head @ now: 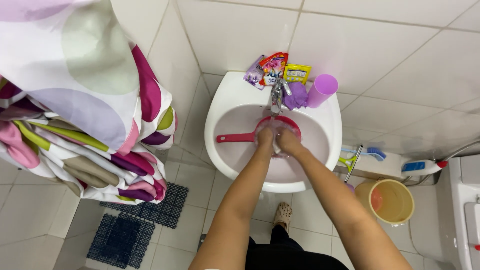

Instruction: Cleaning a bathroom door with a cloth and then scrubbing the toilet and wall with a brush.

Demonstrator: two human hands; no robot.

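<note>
A: Where are the fingers, and what are they doing?

B: Both hands meet at the centre of the frame, over a red dipper (292, 125) lying in the white sink (222, 125). The left hand (265, 136) and the right hand (289, 141) press together, fingers curled inward around something pale and wet between them. It is too small and blurred to name, so I cannot tell just what they clasp.

A: And the dipper itself?

B: It sits in the basin right under the hands, its long red handle (235, 138) pointing toward the left of the frame. The chrome tap (276, 96) stands just above it, with water running down onto the hands.

A: What lies around the tap?

B: On the sink's back rim, upper centre: three small sachets side by side, a purple one (254, 74), a red one (273, 67) and a yellow one (297, 73). Just right of the tap, a purple cloth (296, 97) touches a lilac cup (321, 90) lying tilted.

A: Further out?

B: Lower right, a yellow bucket (397, 212) stands on the tiled floor (190, 200). Above it, a blue brush (376, 153) and a green-handled squeegee (350, 161) rest on a low ledge. A patterned shower curtain (75, 100) fills the upper left, with dark blue mats (122, 240) beneath it at lower left. One beige clog (283, 214) shows under the sink.
</note>
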